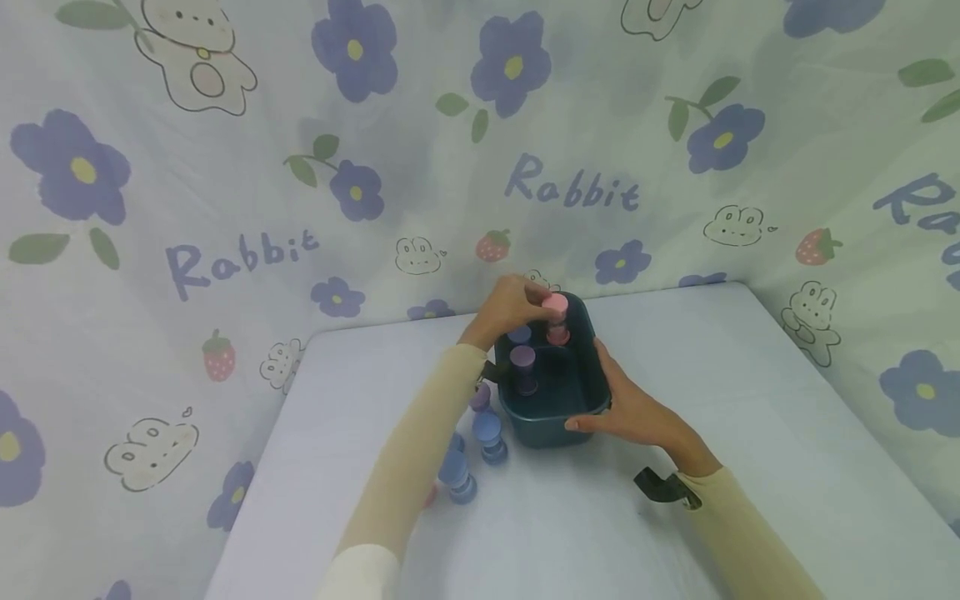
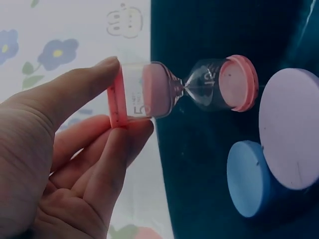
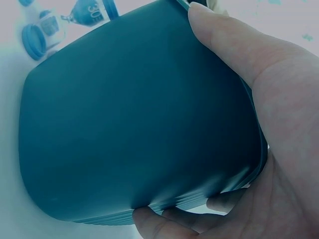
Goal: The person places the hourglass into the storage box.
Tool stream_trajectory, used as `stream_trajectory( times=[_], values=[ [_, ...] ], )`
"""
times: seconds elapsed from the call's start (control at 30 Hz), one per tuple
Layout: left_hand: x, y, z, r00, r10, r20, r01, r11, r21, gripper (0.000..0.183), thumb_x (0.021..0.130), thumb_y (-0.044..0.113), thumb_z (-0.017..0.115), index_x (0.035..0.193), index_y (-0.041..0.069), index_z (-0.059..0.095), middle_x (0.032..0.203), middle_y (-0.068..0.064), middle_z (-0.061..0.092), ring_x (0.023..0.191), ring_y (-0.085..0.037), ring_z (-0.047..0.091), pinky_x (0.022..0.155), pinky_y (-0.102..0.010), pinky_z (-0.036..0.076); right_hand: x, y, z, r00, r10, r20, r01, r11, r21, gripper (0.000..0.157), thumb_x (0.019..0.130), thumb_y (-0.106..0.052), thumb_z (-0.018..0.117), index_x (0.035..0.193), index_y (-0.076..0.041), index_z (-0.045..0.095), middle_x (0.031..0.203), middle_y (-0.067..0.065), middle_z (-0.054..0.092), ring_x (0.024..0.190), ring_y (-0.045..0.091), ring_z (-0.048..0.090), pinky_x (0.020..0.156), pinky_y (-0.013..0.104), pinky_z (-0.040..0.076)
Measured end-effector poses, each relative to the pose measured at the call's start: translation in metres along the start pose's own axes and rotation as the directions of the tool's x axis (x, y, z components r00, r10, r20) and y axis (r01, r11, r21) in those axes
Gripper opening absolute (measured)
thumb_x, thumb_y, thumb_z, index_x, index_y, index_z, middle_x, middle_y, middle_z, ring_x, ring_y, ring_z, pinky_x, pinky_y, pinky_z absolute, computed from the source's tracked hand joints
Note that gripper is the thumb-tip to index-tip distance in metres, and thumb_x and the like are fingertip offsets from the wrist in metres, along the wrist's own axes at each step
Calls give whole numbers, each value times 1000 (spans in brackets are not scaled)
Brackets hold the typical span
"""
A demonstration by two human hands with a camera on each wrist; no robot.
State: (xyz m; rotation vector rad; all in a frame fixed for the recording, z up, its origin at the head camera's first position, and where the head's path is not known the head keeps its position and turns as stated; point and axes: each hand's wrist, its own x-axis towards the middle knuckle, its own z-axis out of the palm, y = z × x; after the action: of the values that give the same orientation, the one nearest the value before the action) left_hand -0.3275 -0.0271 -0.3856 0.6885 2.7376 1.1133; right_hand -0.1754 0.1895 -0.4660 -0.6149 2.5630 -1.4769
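My left hand (image 1: 507,310) pinches a pink hourglass sand timer (image 1: 556,307) by its end cap, thumb on one side and fingers on the other. In the left wrist view the timer's glass (image 2: 202,83) and pink sand show, and its other cap is over the inside of the dark teal bin (image 1: 546,431). Inside the bin stand a purple sand timer (image 1: 522,358) and a blue sand timer (image 1: 519,335), the latter partly hidden by the left hand. My right hand (image 1: 637,410) grips the bin's right near side, thumb at the rim and fingers along the wall (image 3: 124,129).
Left of the bin on the white table (image 1: 750,400) stand blue sand timers (image 1: 488,429), a purple one (image 1: 480,397) and a reddish one (image 1: 431,497) mostly behind the left sleeve. A patterned cloth (image 1: 427,150) hangs along the table's back edge.
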Motion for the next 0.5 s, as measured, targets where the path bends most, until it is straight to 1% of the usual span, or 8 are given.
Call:
stream_trajectory(
  times=[0.23,0.37,0.5],
  values=[
    [3,-3,6,1000,-2,3,2,998,59,50,81,39,88,120,10,77,118,-7,78,112,-21,72,100,-37,60,-1,-1,0,1000,18,7,-19,1000,16,134,80,-40,89,165,-20,-13,176,9,-5,161,43,10,120,75,25],
    [5,-3,8,999,-28,22,27,998,61,46,81,37,89,117,10,78,117,-6,79,110,-21,73,101,-38,60,-2,-2,-1,1000,27,8,-27,1000,8,134,80,-41,88,165,-20,-13,176,9,-7,161,43,8,121,74,23],
    [7,-3,10,998,-48,49,45,997,60,45,81,33,89,118,9,77,118,-8,78,109,-22,72,102,-41,59,-2,-3,-2,999,35,6,-35,999,6,135,80,-42,88,165,-19,-13,176,10,-6,161,43,9,121,74,23]
  ],
)
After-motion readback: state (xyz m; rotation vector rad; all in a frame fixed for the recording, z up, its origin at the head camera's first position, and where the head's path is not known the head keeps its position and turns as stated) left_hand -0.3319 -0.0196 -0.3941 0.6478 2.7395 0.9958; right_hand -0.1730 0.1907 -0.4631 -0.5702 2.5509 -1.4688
